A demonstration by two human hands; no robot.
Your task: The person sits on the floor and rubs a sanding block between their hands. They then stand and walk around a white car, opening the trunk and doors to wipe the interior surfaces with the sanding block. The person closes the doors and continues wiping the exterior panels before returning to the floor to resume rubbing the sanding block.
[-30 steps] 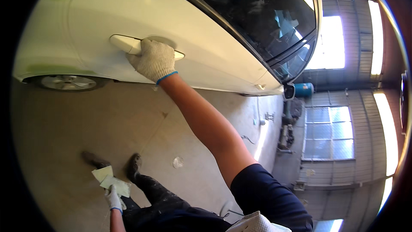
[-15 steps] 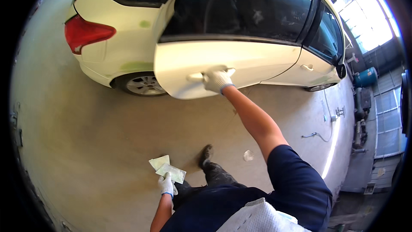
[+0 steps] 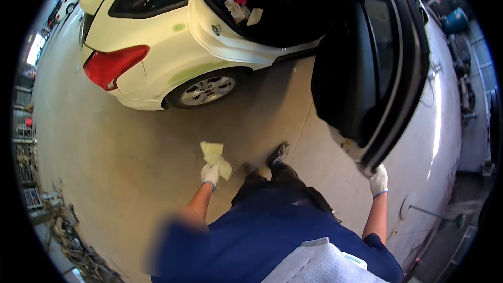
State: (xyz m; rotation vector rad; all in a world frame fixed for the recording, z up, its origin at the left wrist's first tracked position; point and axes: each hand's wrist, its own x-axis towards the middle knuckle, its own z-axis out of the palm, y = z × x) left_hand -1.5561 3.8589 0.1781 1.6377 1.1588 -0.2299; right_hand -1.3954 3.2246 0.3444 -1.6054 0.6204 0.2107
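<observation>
My gloved left hand (image 3: pixel 210 174) grips pale yellow-green sheets or pads (image 3: pixel 212 148) low over the floor beside my legs. My gloved right hand (image 3: pixel 378 180) holds the edge of the open rear door (image 3: pixel 351 89), whose dark inner panel faces me; the fingers are partly hidden behind it. The cream-white car (image 3: pixel 152 31) stands ahead, with greenish patches on its rear body above the wheel (image 3: pixel 207 91). Through the doorway, red and white loose items (image 3: pixel 239 1) lie in the dark interior.
Cluttered metal parts (image 3: pixel 73 236) run along the left edge. A blue tank (image 3: pixel 455 21) and machinery stand along the right wall. A stand with a round base (image 3: pixel 406 209) is behind my right arm. Another white car (image 3: pixel 70 0) is in the distance.
The rear door has swung outward toward me and right, exposing the interior. My right hand has come down and right with it. My left hand still holds the sheets. The view has shifted.
</observation>
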